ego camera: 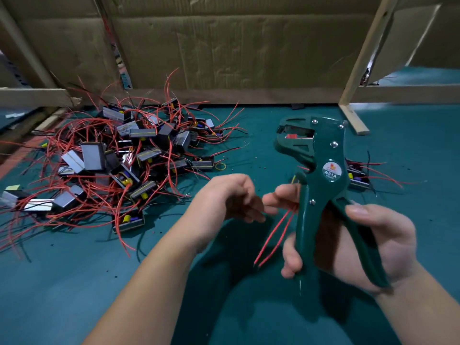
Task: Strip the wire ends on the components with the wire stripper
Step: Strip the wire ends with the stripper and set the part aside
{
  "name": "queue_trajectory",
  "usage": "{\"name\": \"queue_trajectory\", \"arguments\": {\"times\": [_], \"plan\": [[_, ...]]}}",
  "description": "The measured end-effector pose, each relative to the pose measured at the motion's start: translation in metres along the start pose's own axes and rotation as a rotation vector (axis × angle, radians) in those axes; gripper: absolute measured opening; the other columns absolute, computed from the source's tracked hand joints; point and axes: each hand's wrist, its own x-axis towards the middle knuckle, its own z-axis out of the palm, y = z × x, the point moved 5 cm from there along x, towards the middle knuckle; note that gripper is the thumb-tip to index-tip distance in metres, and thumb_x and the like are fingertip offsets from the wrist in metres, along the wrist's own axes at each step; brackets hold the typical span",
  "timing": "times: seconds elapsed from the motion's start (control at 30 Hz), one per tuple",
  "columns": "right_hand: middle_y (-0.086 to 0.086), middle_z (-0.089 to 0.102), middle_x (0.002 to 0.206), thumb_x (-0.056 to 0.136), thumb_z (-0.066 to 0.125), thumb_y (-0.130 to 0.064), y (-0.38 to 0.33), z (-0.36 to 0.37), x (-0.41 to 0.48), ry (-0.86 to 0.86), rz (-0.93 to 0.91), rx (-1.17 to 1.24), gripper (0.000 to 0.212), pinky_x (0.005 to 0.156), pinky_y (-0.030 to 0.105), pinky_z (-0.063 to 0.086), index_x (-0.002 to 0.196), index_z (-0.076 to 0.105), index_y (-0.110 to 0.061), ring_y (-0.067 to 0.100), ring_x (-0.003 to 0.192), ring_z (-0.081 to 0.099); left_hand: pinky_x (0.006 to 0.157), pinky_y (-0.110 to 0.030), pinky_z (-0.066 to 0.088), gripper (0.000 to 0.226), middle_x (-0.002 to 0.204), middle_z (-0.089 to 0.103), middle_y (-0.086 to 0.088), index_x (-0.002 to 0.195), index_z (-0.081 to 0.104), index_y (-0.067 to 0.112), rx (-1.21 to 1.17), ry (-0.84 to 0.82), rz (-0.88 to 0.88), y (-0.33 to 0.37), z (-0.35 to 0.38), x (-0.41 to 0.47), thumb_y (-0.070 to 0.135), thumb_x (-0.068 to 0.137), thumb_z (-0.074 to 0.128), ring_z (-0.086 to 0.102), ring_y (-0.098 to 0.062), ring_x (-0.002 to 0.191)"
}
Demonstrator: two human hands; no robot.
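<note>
Head view: wire stripper (321, 185) upright over the green mat (74, 282), handles spread.
Right hand (373, 245): curled round both handles.
Left hand (234, 195): pinches two red wires (273, 235) beside the tool; their ends hang below.
Risk: ends fed crooked into the jaws could lose strands.

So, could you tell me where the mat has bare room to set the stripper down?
Bare mat lies near you, left of the left forearm and below the pile. A second strip runs between the pile and the stripper, up to the cardboard wall. Crowded: the pile, and the few components behind the stripper.
</note>
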Motion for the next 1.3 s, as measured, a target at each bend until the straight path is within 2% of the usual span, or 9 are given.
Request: {"name": "queue_trajectory", "arguments": {"times": [0.13, 0.27, 0.33, 0.4, 0.57, 0.77, 0.9, 1.03, 1.3], "plan": [[0.032, 0.043, 0.125, 0.087, 0.055, -0.017, 0.010, 0.007, 0.000, -0.077, 0.073, -0.054, 0.054, 0.086, 0.056, 0.040, 0.131, 0.040, 0.008, 0.041, 0.088, 0.058, 0.055, -0.022, 0.047, 0.041, 0.052, 0.061, 0.002, 0.088, 0.051, 0.008, -0.172, -0.120, -0.212, -0.011, 0.009, -0.002, 0.043, 0.092, 0.030, 0.057, -0.011, 0.044], [0.035, 0.051, 0.112, 0.081, 0.063, -0.019, 0.029, 0.009, -0.006, -0.103, 0.235, -0.184, 0.058, 0.077, 0.048, 0.041, 0.126, 0.041, 0.009, 0.040, 0.091, 0.055, 0.038, -0.010, 0.041, 0.057, 0.052, 0.062, -0.004, 0.098, 0.050, -0.016, -0.362, -0.228, -0.128, -0.005, 0.025, -0.010, 0.038, 0.085, 0.054, 0.055, -0.007, 0.033], [0.033, 0.058, 0.100, 0.078, 0.068, -0.017, 0.037, 0.008, -0.011, -0.086, 0.329, -0.186, 0.063, 0.075, 0.040, 0.046, 0.127, 0.037, 0.009, 0.037, 0.088, 0.057, 0.034, -0.012, 0.041, 0.057, 0.051, 0.062, -0.009, 0.072, 0.069, -0.011, -0.484, -0.040, -0.082, 0.002, 0.020, -0.014, 0.032, 0.042, 0.092, 0.057, -0.008, 0.034], [0.031, 0.061, 0.096, 0.078, 0.070, -0.015, 0.042, 0.007, -0.014, -0.067, 0.363, -0.194, 0.062, 0.075, 0.037, 0.048, 0.127, 0.039, 0.005, 0.035, 0.084, 0.059, 0.027, -0.014, 0.036, 0.042, 0.035, 0.053, -0.008, 0.038, 0.062, -0.003, -0.514, 0.200, -0.081, 0.002, 0.006, -0.016, 0.016, 0.010, 0.087, 0.052, -0.007, 0.028], [0.033, 0.060, 0.095, 0.078, 0.061, -0.014, 0.041, 0.008, -0.005, -0.073, 0.361, -0.355, 0.054, 0.073, 0.036, 0.049, 0.126, 0.046, 0.004, 0.038, 0.084, 0.057, 0.054, -0.023, 0.051, 0.018, 0.072, 0.066, -0.004, 0.097, 0.062, 0.006, -0.422, 0.094, -0.068, 0.010, -0.003, 0.000, 0.015, 0.089, 0.049, 0.062, -0.014, 0.058], [0.057, 0.036, 0.116, 0.074, 0.076, -0.024, 0.039, 0.003, -0.007, -0.017, 0.337, -0.327, 0.069, 0.077, 0.044, 0.046, 0.127, 0.042, 0.004, 0.044, 0.086, 0.057, 0.039, -0.016, 0.048, 0.048, 0.114, 0.053, -0.033, 0.134, 0.043, -0.007, -0.568, -0.081, -0.083, 0.009, 0.006, -0.008, 0.024, 0.098, 0.034, 0.066, -0.015, 0.047], [0.055, 0.038, 0.114, 0.075, 0.073, -0.021, 0.038, 0.006, -0.006, -0.042, 0.340, -0.320, 0.063, 0.075, 0.041, 0.047, 0.126, 0.044, 0.004, 0.043, 0.086, 0.057, 0.043, -0.014, 0.048, 0.031, 0.076, 0.061, -0.021, 0.101, 0.070, -0.002, -0.448, -0.090, -0.019, 0.009, 0.007, -0.010, 0.005, 0.074, 0.057, 0.062, -0.008, 0.044], [0.052, 0.045, 0.106, 0.077, 0.073, -0.022, 0.042, 0.004, -0.005, -0.064, 0.346, -0.307, 0.063, 0.074, 0.037, 0.048, 0.126, 0.044, 0.006, 0.041, 0.085, 0.058, 0.032, -0.012, 0.037, 0.024, 0.070, 0.040, -0.024, 0.112, 0.037, -0.029, -0.365, -0.025, -0.061, -0.004, 0.007, -0.008, -0.011, 0.096, 0.037, 0.047, -0.008, 0.028], [0.041, 0.039, 0.133, 0.082, 0.065, -0.020, 0.017, 0.001, -0.006, -0.105, 0.203, -0.186, 0.061, 0.080, 0.047, 0.046, 0.133, 0.042, 0.005, 0.043, 0.089, 0.058, 0.053, -0.026, 0.047, 0.013, 0.066, 0.059, -0.001, 0.090, 0.071, 0.020, -0.385, 0.207, 0.020, 0.000, -0.008, 0.001, 0.018, 0.080, 0.062, 0.060, -0.018, 0.054]]}}
